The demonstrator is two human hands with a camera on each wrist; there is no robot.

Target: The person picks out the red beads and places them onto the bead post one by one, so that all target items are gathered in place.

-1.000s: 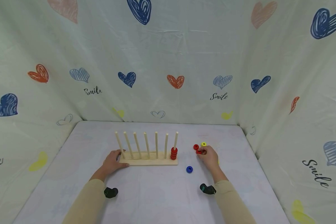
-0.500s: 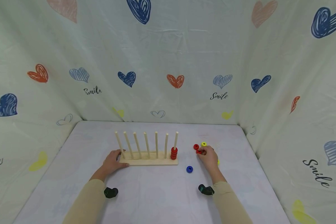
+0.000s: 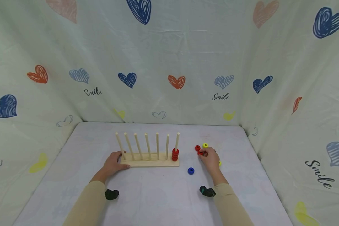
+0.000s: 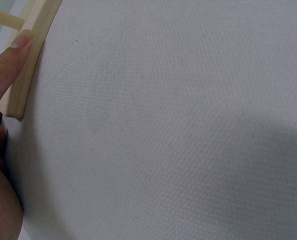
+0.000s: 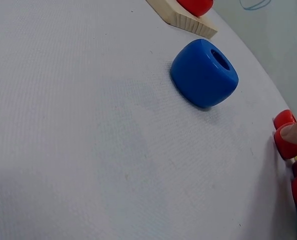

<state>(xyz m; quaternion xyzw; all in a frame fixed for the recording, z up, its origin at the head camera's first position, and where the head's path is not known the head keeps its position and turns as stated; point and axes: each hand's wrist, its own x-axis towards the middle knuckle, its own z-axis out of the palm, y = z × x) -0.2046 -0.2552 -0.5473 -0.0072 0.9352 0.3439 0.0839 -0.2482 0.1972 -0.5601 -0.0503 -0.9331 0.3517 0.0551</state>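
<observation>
Closest to me are two tan sleeves (image 3: 86, 204), cut off at the bottom, each with a black gadget (image 3: 111, 194) by the wrist. A blue bead (image 3: 191, 171) lies on the white table (image 3: 155, 201), with its hole showing. The left hand (image 3: 112, 163) grips the left end of the wooden peg rack (image 3: 150, 163), thumb on the base; I can't see most of its other fingers. The right hand (image 3: 211, 158) pinches a red bead (image 3: 200, 153), which its fingers partly cover. My right wrist view cuts off more beads there. A red stack (image 3: 175, 155) sits on the rack's rightmost peg. One yellow bead (image 3: 220, 163) peeks out by the right hand, mostly hidden. Farther back are another red bead (image 3: 197, 147) and a yellow ring bead (image 3: 205, 145), then the heart-print cloth (image 3: 195, 53).
</observation>
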